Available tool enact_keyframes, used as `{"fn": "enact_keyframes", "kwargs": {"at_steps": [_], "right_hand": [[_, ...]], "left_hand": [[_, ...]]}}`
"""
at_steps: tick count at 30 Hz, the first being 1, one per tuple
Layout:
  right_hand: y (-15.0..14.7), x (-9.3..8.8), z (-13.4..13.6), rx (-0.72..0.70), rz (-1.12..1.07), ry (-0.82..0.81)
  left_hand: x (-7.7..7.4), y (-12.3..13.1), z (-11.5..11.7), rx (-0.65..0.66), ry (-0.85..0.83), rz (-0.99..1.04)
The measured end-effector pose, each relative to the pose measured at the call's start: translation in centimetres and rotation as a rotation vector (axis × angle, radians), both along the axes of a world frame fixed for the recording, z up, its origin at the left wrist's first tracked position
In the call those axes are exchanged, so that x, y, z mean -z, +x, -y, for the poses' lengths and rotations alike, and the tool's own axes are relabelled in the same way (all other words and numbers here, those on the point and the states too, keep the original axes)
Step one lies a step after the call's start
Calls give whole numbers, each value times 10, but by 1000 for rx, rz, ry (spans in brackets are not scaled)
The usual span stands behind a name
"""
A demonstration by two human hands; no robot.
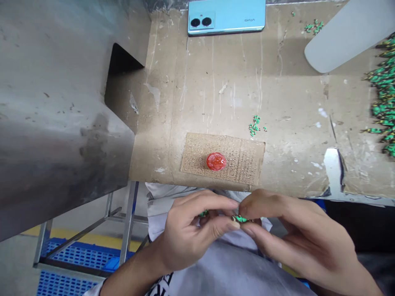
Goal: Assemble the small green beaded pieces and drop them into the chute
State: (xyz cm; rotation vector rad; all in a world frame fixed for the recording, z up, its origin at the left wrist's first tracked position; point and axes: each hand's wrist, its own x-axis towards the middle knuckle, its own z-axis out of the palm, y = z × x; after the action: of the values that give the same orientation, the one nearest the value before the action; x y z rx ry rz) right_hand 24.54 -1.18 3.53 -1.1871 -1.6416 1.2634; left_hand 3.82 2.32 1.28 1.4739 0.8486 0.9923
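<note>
In front of my lap, just below the table edge, my two hands meet with bent fingers. A small green piece with gold-coloured ends is pinched at the fingertips of my left hand and my right hand. Another bit of green shows inside the curl of my left fingers, partly hidden. Beyond my hands, a small round dish of glossy red stuff sits on a cardboard piece dotted with droplets. Several tiny green parts lie behind the cardboard.
A light blue phone lies at the table's back edge. A white rounded object juts in at upper right, near a heap of green pieces. On the left stands a large metal panel with a cut-out. The brown tabletop is torn in front.
</note>
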Motion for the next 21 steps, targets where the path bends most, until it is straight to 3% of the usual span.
{"fn": "enact_keyframes", "kwargs": {"at_steps": [6, 21], "right_hand": [[3, 8, 3, -2, 88, 219], [1, 15, 9, -49, 249, 307]], "left_hand": [[-7, 0, 2, 35, -63, -74], [-5, 8, 1, -50, 90, -121]]}}
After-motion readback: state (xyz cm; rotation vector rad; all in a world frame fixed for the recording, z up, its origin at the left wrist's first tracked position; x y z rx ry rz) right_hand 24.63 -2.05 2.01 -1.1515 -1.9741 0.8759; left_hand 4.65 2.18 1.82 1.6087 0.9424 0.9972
